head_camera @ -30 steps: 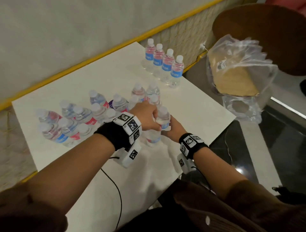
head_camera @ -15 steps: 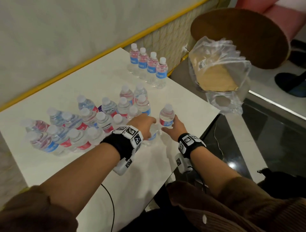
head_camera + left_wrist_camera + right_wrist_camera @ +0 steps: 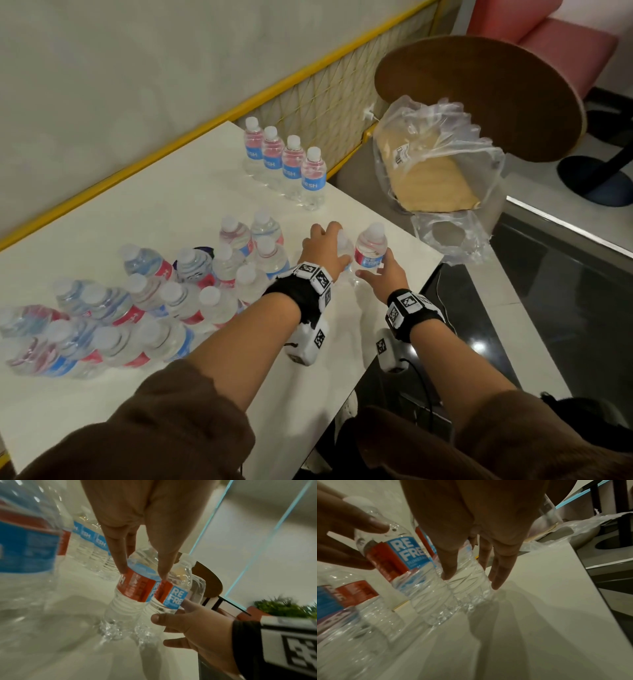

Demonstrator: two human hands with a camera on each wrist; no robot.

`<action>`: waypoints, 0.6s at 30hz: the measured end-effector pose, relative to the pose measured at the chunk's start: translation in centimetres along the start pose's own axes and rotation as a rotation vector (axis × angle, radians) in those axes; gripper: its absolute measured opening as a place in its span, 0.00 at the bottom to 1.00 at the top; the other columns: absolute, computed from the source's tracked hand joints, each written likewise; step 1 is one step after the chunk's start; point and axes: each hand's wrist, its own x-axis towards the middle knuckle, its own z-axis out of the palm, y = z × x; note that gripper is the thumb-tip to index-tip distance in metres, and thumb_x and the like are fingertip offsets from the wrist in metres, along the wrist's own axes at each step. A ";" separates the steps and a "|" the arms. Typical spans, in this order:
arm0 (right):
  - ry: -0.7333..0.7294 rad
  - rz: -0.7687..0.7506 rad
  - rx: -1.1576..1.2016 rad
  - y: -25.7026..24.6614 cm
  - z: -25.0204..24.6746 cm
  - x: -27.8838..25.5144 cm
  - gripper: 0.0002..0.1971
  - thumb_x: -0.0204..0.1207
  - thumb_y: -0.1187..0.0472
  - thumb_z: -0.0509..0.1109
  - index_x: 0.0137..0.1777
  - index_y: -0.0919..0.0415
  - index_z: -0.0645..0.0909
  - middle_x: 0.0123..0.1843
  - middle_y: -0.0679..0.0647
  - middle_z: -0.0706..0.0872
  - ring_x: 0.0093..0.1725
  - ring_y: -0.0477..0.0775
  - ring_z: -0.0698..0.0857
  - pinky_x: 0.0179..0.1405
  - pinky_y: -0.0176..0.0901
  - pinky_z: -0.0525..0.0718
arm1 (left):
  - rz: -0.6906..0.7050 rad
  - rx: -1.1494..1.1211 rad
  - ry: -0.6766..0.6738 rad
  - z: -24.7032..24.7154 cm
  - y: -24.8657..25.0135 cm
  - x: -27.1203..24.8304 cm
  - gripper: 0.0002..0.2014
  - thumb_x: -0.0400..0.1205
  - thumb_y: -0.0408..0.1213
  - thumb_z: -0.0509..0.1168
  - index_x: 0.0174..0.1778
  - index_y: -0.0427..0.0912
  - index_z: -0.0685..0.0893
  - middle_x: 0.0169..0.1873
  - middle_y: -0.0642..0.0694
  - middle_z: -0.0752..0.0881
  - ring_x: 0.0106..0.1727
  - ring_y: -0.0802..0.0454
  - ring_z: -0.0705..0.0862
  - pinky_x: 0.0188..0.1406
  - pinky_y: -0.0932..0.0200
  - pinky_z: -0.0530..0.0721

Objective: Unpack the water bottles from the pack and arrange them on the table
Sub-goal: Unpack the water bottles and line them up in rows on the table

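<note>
My left hand (image 3: 325, 248) grips one water bottle (image 3: 344, 246), my right hand (image 3: 385, 274) curls round another bottle (image 3: 370, 247); both stand touching near the white table's (image 3: 171, 192) right edge.

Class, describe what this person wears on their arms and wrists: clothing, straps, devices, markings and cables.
Both arms wear brown sleeves pushed up the forearms. Each wrist carries a black strap with white blocks printed with black square-pattern markers: left wristband, right wristband. A white camera unit hangs under each wrist, trailing a thin black cable.
</note>
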 end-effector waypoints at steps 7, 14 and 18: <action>-0.030 -0.008 0.057 -0.2 -0.5 5.0 0.33 0.70 0.63 0.77 0.74 0.56 0.68 0.69 0.55 0.79 0.65 0.60 0.80 0.63 0.47 0.78 | -0.032 -0.307 0.145 0.5 0.8 6.0 0.27 0.76 0.33 0.70 0.71 0.42 0.70 0.65 0.39 0.67 0.61 0.43 0.77 0.57 0.66 0.69; -0.014 -0.032 0.088 -1.0 0.5 8.9 0.37 0.71 0.60 0.77 0.76 0.56 0.61 0.72 0.55 0.77 0.66 0.58 0.81 0.57 0.39 0.74 | -0.084 -0.534 0.257 3.1 -0.9 10.1 0.37 0.71 0.41 0.75 0.74 0.42 0.66 0.70 0.41 0.73 0.71 0.45 0.75 0.71 0.48 0.76; -0.038 -0.032 0.098 -1.2 0.4 10.5 0.39 0.70 0.60 0.77 0.78 0.56 0.59 0.74 0.55 0.76 0.67 0.58 0.80 0.60 0.39 0.75 | -0.231 -0.581 0.244 5.0 -2.8 10.8 0.43 0.71 0.43 0.76 0.78 0.42 0.60 0.70 0.42 0.74 0.70 0.44 0.76 0.70 0.44 0.77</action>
